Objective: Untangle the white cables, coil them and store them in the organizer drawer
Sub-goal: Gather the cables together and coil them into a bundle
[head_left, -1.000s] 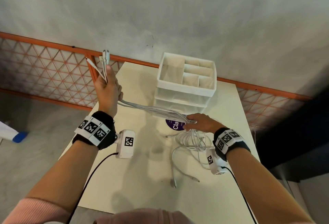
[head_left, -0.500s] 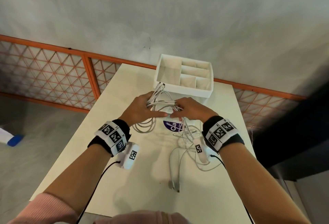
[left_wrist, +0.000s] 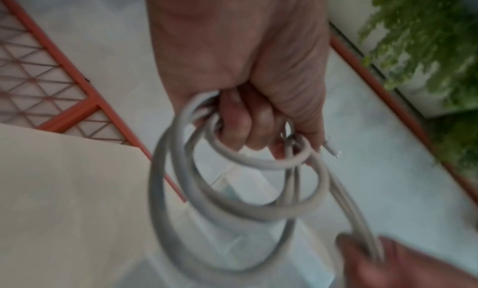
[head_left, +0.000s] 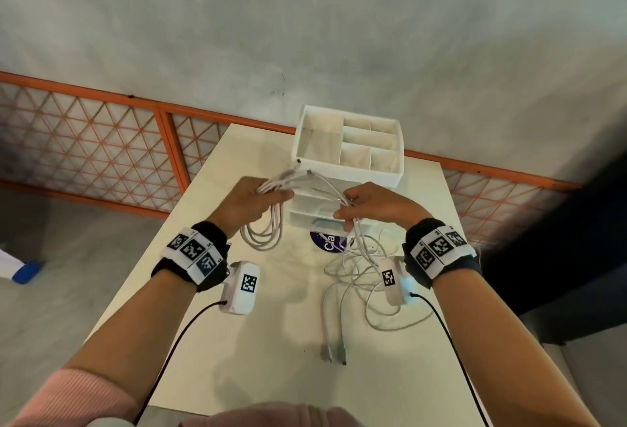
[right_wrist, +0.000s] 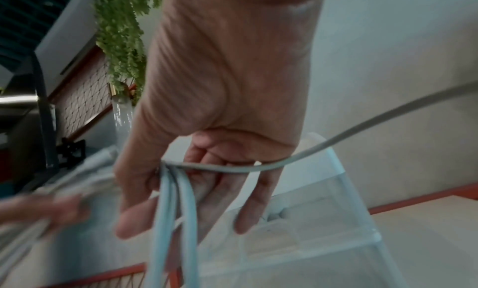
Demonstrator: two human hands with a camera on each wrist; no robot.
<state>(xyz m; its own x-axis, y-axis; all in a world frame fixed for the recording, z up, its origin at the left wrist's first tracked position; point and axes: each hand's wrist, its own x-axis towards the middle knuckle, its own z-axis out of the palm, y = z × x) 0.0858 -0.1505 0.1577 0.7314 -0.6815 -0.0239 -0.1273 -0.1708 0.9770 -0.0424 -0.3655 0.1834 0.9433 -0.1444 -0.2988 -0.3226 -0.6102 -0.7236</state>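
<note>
Left hand (head_left: pixel 245 202) fingers clamped on coiled white cables (head_left: pixel 263 231), right hand (head_left: pixel 380 208) pinching strands; organizer (head_left: pixel 349 168) drawers partly hidden, wrist views blurred

Left hand (head_left: pixel 249 202) is down from its raised position a second ago, now level with the right hand (head_left: pixel 380 206) in front of the organizer (head_left: pixel 349 168). The white cables (head_left: pixel 263 233), earlier stretched taut, now hang from it as loops. Hands sit slightly farther apart than half a second ago; plugs point at the organizer.
</note>
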